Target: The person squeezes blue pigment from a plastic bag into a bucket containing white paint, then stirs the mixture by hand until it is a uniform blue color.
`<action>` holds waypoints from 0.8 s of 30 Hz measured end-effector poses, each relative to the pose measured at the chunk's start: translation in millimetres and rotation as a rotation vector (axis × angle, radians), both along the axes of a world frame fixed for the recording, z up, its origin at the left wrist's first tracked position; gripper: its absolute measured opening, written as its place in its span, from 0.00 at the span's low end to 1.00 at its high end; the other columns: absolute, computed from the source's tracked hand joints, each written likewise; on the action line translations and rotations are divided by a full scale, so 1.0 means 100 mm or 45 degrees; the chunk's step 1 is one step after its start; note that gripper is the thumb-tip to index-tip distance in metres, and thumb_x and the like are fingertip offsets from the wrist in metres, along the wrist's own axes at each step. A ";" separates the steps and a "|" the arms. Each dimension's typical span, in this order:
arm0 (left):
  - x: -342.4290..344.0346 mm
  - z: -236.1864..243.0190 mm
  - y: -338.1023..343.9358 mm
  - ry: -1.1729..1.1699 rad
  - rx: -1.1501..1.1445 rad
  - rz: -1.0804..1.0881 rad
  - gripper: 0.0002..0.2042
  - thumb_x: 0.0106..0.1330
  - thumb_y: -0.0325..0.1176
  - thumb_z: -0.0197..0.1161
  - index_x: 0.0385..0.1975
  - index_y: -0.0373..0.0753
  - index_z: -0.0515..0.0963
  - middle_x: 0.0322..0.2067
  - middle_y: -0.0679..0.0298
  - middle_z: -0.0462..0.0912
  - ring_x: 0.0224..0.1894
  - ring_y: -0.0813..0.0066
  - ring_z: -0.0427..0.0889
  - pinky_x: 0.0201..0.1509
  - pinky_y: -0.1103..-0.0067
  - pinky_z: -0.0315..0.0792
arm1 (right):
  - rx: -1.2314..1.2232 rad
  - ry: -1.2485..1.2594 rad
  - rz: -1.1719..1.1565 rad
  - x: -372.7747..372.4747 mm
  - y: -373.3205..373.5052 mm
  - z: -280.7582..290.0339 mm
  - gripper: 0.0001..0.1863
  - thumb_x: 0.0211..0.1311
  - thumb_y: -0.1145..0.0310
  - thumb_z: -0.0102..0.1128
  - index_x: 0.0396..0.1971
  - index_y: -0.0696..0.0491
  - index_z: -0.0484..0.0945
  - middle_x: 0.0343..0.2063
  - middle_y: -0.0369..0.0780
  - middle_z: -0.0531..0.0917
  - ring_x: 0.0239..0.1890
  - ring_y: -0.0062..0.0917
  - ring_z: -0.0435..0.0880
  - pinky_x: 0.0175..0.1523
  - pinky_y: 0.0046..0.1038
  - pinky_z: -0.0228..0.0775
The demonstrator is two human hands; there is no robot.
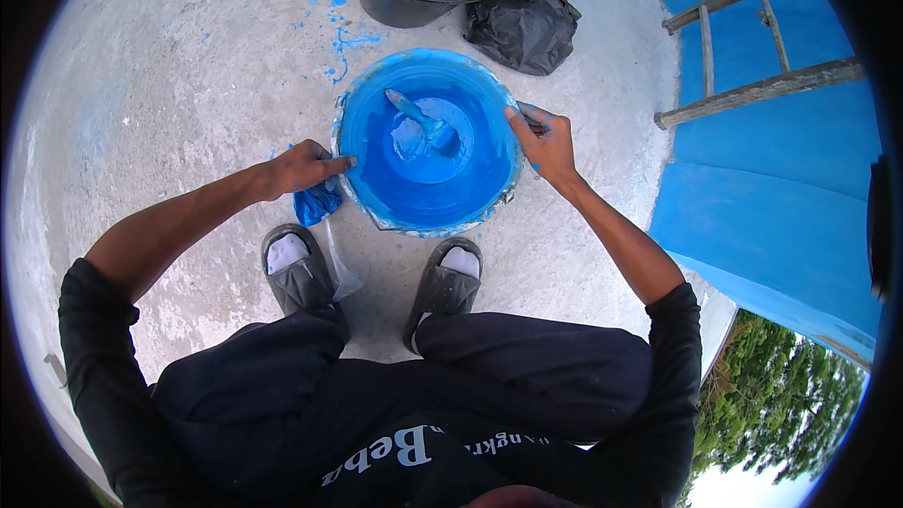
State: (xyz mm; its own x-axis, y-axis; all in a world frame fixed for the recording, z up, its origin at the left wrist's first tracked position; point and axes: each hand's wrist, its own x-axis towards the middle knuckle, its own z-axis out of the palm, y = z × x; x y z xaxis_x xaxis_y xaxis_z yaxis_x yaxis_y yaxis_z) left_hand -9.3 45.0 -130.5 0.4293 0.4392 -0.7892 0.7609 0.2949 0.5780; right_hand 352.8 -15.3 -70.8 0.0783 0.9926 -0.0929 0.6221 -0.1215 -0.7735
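Both my hands grip the rim of a bucket of blue paint (pixel 372 179). My left hand (pixel 303 166) is closed on its left side, thumb over the edge. My right hand (pixel 547 143), flecked with blue, is closed on its upper right edge. Inside, a paintbrush (pixel 423 120) lies at a slant, its bristle end in the paint. A paint-stained plastic bag (pixel 317 202) with a clear tail shows under my left hand; whether that hand touches it I cannot tell.
A black bucket of blue liquid (pixel 395 5) with a yellow handle stands beyond, beside a crumpled black bag (pixel 522 28). A wooden ladder (pixel 752 85) is at the blue wall (pixel 762 212) on the right. Blue splashes mark the concrete floor (pixel 188 85). My sandalled feet are just below the paint bucket.
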 end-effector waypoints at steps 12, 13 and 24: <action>-0.03 -0.04 0.05 -0.139 -0.033 -0.054 0.30 0.62 0.63 0.60 0.23 0.36 0.81 0.17 0.66 0.73 0.23 0.78 0.70 0.29 0.75 0.66 | -0.036 0.004 0.002 0.05 0.03 -0.02 0.20 0.66 0.59 0.61 0.43 0.63 0.83 0.23 0.41 0.85 0.26 0.16 0.81 0.32 0.21 0.74; -0.02 -0.03 0.05 -0.167 -0.028 -0.056 0.29 0.63 0.63 0.59 0.22 0.37 0.80 0.16 0.68 0.71 0.22 0.79 0.69 0.28 0.76 0.64 | -0.025 0.014 -0.012 0.07 0.03 -0.05 0.19 0.66 0.59 0.61 0.43 0.63 0.83 0.22 0.41 0.85 0.26 0.16 0.80 0.32 0.21 0.73; -0.02 0.05 0.09 -0.311 -0.027 -0.158 0.29 0.69 0.61 0.52 0.10 0.48 0.66 0.11 0.76 0.55 0.16 0.85 0.53 0.22 0.78 0.50 | -0.110 0.000 -0.005 0.15 0.02 -0.11 0.24 0.68 0.55 0.58 0.46 0.64 0.81 0.26 0.43 0.85 0.28 0.20 0.82 0.34 0.22 0.73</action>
State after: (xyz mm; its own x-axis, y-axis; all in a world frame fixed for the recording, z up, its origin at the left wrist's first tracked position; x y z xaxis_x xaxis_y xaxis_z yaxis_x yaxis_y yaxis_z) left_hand -10.8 53.9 -125.6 0.6574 0.3558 -0.6642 0.6307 0.2224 0.7435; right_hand 368.0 -12.9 -82.3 0.0824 0.9805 -0.1784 0.6214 -0.1905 -0.7600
